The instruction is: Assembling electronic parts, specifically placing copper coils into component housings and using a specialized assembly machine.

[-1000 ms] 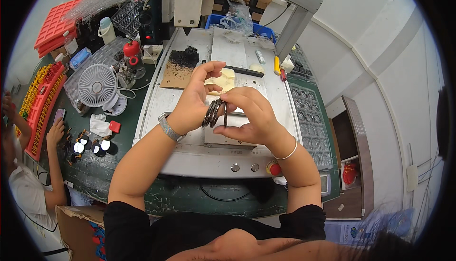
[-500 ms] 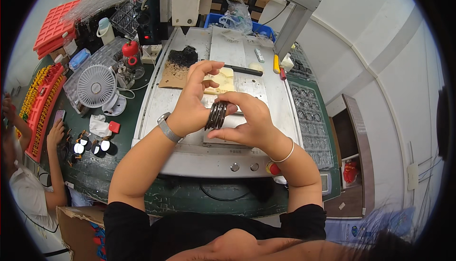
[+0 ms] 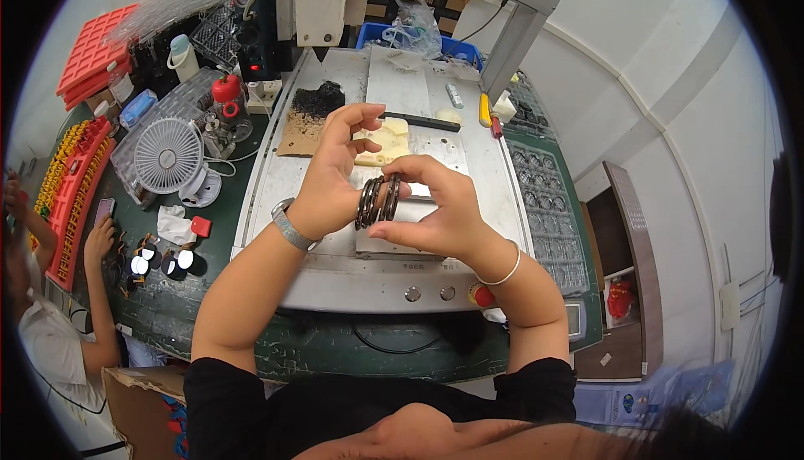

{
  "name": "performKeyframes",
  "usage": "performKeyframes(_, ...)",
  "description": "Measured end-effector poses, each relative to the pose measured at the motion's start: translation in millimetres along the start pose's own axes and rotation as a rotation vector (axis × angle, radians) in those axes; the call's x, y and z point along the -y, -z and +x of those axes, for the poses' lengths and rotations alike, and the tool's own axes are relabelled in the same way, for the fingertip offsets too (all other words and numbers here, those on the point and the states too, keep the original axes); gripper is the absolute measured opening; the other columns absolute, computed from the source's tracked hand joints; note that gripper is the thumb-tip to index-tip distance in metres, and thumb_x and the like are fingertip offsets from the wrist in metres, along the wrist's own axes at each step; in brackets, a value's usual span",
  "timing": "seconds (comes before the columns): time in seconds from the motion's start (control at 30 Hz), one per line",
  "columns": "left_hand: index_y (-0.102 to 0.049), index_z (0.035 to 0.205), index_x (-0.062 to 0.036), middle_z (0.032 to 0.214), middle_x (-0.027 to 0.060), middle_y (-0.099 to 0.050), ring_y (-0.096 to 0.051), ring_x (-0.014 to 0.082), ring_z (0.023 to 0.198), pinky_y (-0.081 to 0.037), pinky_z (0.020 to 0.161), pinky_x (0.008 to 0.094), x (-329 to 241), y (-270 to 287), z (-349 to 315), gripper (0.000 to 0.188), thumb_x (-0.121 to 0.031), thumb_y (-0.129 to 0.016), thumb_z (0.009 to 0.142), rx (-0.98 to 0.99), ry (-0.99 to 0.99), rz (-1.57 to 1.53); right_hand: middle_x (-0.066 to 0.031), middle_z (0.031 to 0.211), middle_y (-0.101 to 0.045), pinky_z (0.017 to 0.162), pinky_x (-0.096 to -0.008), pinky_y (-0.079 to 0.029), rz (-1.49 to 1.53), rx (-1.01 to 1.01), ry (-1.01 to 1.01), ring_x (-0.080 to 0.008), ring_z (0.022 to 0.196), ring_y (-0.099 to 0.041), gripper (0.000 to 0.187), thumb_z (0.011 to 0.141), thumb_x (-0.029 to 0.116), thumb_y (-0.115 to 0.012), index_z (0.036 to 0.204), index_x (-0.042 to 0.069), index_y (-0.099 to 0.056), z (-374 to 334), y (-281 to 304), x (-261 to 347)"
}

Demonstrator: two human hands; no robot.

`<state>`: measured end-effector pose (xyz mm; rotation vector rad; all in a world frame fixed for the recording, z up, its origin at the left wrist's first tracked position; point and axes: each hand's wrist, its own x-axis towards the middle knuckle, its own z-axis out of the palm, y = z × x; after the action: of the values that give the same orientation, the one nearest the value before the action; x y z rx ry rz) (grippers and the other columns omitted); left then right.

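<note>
Gripping a few dark rings (image 3: 390,202) by the rims with the right hand (image 3: 444,206), index finger at twelve o'clock and thumb near six. Strung, apparently, on the thumb of the left hand (image 3: 329,185) (partly hidden, so hard to be sure), with its other fingers curved, spread and closed on nothing. Held on edge above the near part of the machine bed (image 3: 494,182), split by a narrow gap into two bunches, packed too tightly to count. Judged from that, partway along: gathered and partly separated, but not set down yet. Left undivided, at nine o'clock of the gap, a closely packed bunch; impossible to tell about anything beyond that.

Around the rings: at twelve o'clock, a cream block (image 3: 389,137); between ten and eleven, a piece of black-stained cardboard (image 3: 298,135); toward three, well apart, clear moulded trays (image 3: 548,217); between nine and ten, a white fan (image 3: 168,154) (apparently untouched).
</note>
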<state>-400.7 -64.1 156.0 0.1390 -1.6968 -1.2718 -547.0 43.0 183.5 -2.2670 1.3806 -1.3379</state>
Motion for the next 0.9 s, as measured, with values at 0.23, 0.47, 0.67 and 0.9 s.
performKeyframes(0.23,-0.042,0.133,-0.0071,0.128,0.0062,-0.044,-0.045,0.0165,0.115,-0.043,0.094,0.0322,-0.2,3.2,0.3,0.078,-0.013,-0.084,0.067,0.000,0.064,-0.215,-0.0127,0.105,-0.066,0.084,-0.0311,-0.052,-0.108,-0.102,0.229,-0.0226,0.095,-0.066,0.062,0.062,0.025,-0.089,0.111,0.001,-0.059,4.8,3.6,-5.5)
performKeyframes(0.47,-0.055,0.122,-0.0008,0.105,0.0029,-0.062,-0.058,0.0101,0.095,-0.046,0.086,0.0239,-10.0,1.7,-3.4,0.031,-0.015,-0.058,0.095,0.139,0.309,-0.487,-0.0130,0.112,-0.063,0.090,-0.0416,-0.051,-0.451,-0.200,0.632,-0.0307,0.105,-0.062,0.047,0.068,0.011,-0.077,0.110,0.003,-0.058,13.0,1.8,-15.3)
performKeyframes(0.67,-0.057,0.121,-0.0016,0.093,-0.0013,-0.061,-0.052,0.0042,0.076,-0.043,0.066,0.0188,-3.3,5.6,-9.9,0.032,-0.021,-0.058,0.095,0.237,0.449,-0.598,-0.0123,0.112,-0.063,0.092,-0.0402,-0.051,-0.578,-0.163,0.686,-0.0291,0.106,-0.062,0.033,0.076,0.011,-0.069,0.107,0.004,-0.059,12.7,5.1,-11.7)
performKeyframes(0.9,-0.055,0.121,-0.0032,0.100,0.0013,-0.061,-0.057,0.0072,0.082,-0.047,0.069,0.0218,5.7,4.8,-16.6,0.031,-0.017,-0.057,0.093,0.324,0.524,-0.756,-0.0104,0.112,-0.064,0.094,-0.0397,-0.050,-0.531,-0.104,0.684,-0.0273,0.107,-0.062,0.027,0.079,0.010,-0.065,0.106,0.006,-0.059,10.3,5.4,-8.5)
